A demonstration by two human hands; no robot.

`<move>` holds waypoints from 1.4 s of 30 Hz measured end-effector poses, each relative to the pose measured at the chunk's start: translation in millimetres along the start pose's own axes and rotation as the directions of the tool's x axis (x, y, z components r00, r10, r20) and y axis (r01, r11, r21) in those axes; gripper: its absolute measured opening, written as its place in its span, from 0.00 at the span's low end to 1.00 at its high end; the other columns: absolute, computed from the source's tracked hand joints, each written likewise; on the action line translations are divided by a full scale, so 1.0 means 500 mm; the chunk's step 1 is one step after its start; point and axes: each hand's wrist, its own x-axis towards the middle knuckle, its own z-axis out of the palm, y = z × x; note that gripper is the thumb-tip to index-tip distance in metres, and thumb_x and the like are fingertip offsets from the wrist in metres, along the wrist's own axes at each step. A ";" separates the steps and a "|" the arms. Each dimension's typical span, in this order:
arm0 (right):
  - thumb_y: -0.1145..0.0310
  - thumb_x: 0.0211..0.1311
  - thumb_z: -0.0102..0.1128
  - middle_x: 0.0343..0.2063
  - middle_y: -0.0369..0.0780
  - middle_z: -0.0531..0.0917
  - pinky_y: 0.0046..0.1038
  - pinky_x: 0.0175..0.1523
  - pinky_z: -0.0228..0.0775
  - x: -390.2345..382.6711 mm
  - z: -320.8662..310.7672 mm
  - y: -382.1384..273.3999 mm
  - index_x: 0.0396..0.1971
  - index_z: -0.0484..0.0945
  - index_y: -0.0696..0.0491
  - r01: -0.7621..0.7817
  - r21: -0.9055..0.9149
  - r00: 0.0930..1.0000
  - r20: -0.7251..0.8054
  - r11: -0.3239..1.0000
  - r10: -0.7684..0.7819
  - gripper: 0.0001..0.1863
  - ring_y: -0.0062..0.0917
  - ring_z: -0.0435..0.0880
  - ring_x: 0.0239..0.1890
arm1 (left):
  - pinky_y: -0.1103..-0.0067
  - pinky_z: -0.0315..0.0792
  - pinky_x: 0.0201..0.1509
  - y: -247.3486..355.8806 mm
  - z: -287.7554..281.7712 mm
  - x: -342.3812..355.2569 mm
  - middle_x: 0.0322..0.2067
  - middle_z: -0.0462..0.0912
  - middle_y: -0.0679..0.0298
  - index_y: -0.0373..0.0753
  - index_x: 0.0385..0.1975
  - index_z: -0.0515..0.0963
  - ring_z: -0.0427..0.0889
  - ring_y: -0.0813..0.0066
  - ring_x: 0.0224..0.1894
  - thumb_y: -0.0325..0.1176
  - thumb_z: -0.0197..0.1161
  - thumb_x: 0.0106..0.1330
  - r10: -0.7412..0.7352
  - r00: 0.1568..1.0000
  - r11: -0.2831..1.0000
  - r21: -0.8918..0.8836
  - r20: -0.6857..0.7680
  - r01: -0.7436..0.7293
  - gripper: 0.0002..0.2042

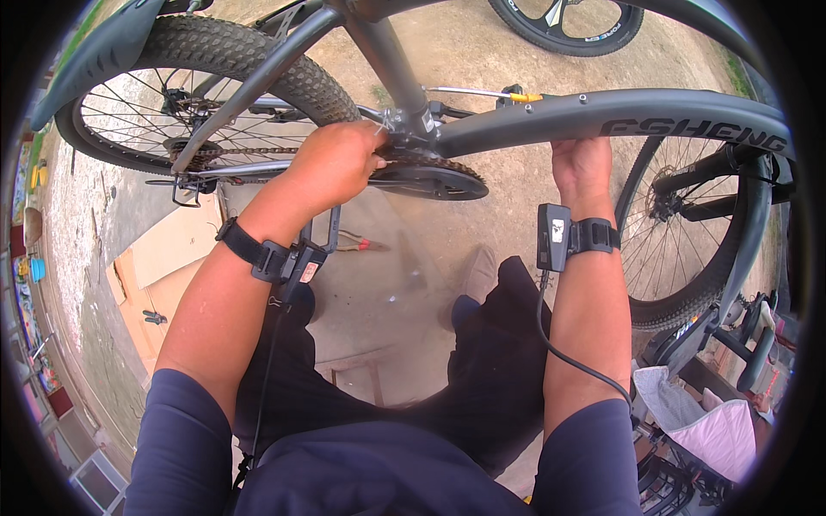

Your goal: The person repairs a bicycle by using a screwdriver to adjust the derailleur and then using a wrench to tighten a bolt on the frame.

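Observation:
A dark grey bicycle frame (516, 125) stretches across the upper view. My left hand (340, 163) is closed at the joint of the tubes, just above the chainring (439, 181). Thin silvery strands show beside its fingertips; what they pinch is too small to make out. At the thick lower tube, my right hand (582, 163) reaches up from below, palm partly showing. Its fingers are hidden behind the tube. The chain (245, 151) runs left from the chainring to the rear wheel (120, 120). A crank arm (334, 225) hangs below my left wrist.
Red-handled pliers (366, 244) lie on the ground beneath the frame. Flattened cardboard (176, 249) is at the left, with a small dark tool (155, 317) on it. A loose wheel (568, 26) lies at the far side. Another bicycle with a pink cloth (714, 434) stands at right.

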 end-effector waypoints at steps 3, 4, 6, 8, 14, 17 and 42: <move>0.61 0.74 0.55 0.41 0.35 0.83 0.30 0.50 0.78 -0.003 0.005 0.001 0.44 0.76 0.49 0.005 -0.001 1.000 -0.015 1.000 -0.005 0.09 0.25 0.83 0.45 | 0.57 0.74 0.44 0.006 -0.001 -0.001 0.36 0.81 0.49 0.33 0.35 0.79 0.81 0.44 0.41 0.33 0.67 0.63 -0.002 1.000 1.000 -0.029 0.012 0.002 0.10; 0.61 0.74 0.55 0.41 0.35 0.83 0.30 0.50 0.78 -0.003 0.006 0.000 0.44 0.76 0.49 0.008 -0.004 1.000 -0.015 1.000 -0.008 0.09 0.25 0.83 0.45 | 0.57 0.74 0.44 0.006 0.000 0.000 0.36 0.81 0.49 0.33 0.35 0.79 0.81 0.45 0.41 0.33 0.67 0.62 -0.001 1.000 1.000 -0.028 0.007 0.002 0.10; 0.61 0.74 0.55 0.41 0.35 0.84 0.30 0.50 0.78 -0.002 0.005 0.001 0.45 0.76 0.49 0.010 -0.015 1.000 -0.006 1.000 -0.010 0.09 0.25 0.83 0.45 | 0.57 0.74 0.45 0.006 0.003 0.000 0.36 0.81 0.49 0.32 0.35 0.79 0.81 0.45 0.41 0.33 0.68 0.62 -0.001 1.000 1.000 -0.024 -0.001 0.001 0.10; 0.61 0.74 0.56 0.41 0.36 0.84 0.30 0.50 0.78 0.003 -0.002 0.003 0.45 0.76 0.49 0.009 -0.031 1.000 0.013 0.999 -0.008 0.09 0.26 0.84 0.45 | 0.57 0.74 0.45 0.009 0.000 -0.001 0.36 0.82 0.49 0.32 0.36 0.79 0.81 0.45 0.41 0.33 0.68 0.62 -0.012 1.000 1.000 -0.016 0.014 0.013 0.11; 0.65 0.72 0.56 0.35 0.34 0.83 0.22 0.39 0.77 0.008 0.005 -0.006 0.42 0.75 0.48 0.016 -0.015 0.999 0.031 1.000 -0.016 0.05 0.21 0.84 0.37 | 0.58 0.74 0.45 0.012 -0.005 0.002 0.37 0.82 0.49 0.32 0.36 0.80 0.82 0.45 0.41 0.33 0.68 0.62 -0.020 0.999 1.000 -0.006 0.038 0.021 0.11; 0.65 0.72 0.56 0.37 0.34 0.83 0.22 0.38 0.77 0.007 0.007 -0.004 0.42 0.75 0.48 0.024 -0.017 1.000 0.020 1.000 -0.024 0.05 0.21 0.84 0.38 | 0.58 0.74 0.45 0.008 -0.003 0.003 0.37 0.82 0.49 0.32 0.36 0.80 0.82 0.45 0.41 0.33 0.67 0.62 -0.008 0.999 1.000 0.001 0.035 0.008 0.10; 0.53 0.73 0.53 0.41 0.36 0.83 0.28 0.47 0.75 -0.010 0.022 -0.046 0.55 0.76 0.48 -0.026 -0.083 0.997 0.070 0.996 0.031 0.19 0.23 0.83 0.43 | 0.57 0.74 0.45 0.005 -0.001 0.001 0.38 0.82 0.50 0.33 0.36 0.77 0.81 0.44 0.42 0.32 0.66 0.63 0.008 0.999 1.000 0.019 0.031 -0.008 0.09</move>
